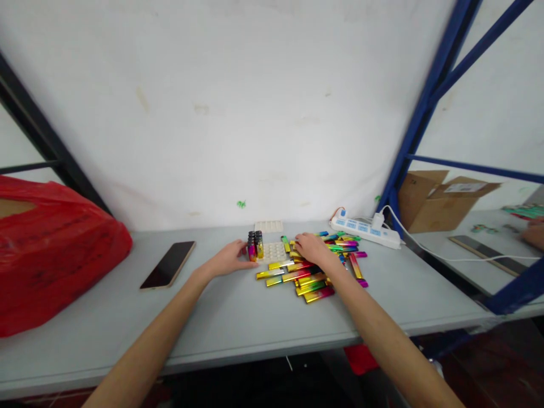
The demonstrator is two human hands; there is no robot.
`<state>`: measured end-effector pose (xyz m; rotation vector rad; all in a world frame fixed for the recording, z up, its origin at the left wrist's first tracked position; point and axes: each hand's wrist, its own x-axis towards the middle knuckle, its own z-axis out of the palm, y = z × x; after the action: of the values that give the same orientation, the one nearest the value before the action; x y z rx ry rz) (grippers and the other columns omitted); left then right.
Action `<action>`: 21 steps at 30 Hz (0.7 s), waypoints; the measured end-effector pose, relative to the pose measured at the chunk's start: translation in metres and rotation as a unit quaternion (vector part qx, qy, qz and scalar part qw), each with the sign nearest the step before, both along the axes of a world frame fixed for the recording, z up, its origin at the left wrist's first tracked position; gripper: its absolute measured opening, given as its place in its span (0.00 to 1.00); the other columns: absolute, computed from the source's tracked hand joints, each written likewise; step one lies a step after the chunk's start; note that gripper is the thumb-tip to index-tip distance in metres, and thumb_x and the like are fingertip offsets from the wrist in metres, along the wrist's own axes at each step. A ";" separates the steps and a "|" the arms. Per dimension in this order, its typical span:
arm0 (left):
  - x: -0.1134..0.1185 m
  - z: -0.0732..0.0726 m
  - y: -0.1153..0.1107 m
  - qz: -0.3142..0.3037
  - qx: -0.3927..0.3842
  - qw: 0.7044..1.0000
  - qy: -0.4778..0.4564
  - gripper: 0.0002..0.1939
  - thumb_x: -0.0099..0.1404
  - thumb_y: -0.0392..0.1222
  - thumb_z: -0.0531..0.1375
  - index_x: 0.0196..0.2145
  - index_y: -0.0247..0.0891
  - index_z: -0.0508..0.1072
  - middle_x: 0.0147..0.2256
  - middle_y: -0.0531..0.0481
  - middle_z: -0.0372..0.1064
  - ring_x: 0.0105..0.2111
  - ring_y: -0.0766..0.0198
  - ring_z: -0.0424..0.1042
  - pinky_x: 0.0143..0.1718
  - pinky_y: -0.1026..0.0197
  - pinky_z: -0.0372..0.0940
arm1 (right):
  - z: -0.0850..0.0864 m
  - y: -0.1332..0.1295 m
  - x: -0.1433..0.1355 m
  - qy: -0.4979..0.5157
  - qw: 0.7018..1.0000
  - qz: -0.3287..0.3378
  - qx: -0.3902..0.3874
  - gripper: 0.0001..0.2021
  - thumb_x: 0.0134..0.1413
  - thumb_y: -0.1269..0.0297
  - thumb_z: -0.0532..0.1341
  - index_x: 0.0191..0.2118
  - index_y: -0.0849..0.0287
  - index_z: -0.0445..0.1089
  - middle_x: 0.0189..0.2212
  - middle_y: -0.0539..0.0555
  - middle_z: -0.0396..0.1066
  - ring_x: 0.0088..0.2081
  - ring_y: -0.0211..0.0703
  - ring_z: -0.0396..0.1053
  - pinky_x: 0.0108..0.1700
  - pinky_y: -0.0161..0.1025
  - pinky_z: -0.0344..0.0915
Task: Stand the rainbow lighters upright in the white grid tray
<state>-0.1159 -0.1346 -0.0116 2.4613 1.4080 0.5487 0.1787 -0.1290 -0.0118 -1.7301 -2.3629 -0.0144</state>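
Observation:
Several shiny lighters (255,247) with black tops stand upright in a group at the left end of a white tray (274,253) with rows of compartments. My left hand (232,258) is closed around that end of the tray, its thumb at the front corner and its fingers beside the upright lighters. Right of the tray lies a loose pile of metallic lighters (314,285) in yellow, red, green, blue and purple. Over the pile's far left part, my right hand (313,249) reaches down with curled fingers. Its fingertips are partly hidden, and what they hold cannot be made out.
A phone (169,265) lies left of my left hand, near a red plastic bag (59,249). Behind the pile is a white power strip (365,232) with its cable. A blue frame (408,141), a cardboard box (444,204) and another person's hand (534,233) are at right.

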 end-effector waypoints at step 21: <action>-0.001 -0.001 0.001 0.002 0.002 1.000 -0.005 0.30 0.51 0.67 0.65 0.37 0.37 0.75 0.34 0.47 0.72 0.33 0.57 0.68 0.35 0.58 0.65 | -0.005 0.003 -0.004 -0.004 0.999 -0.036 -0.002 0.15 0.69 0.65 0.50 0.50 0.63 0.70 0.49 0.67 0.69 0.48 0.52 0.71 0.49 0.43 0.63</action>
<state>-0.1168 -0.1334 -0.0121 2.4561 1.4102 0.5658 0.1745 -0.1257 -0.0168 -1.8191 -2.3066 -0.0291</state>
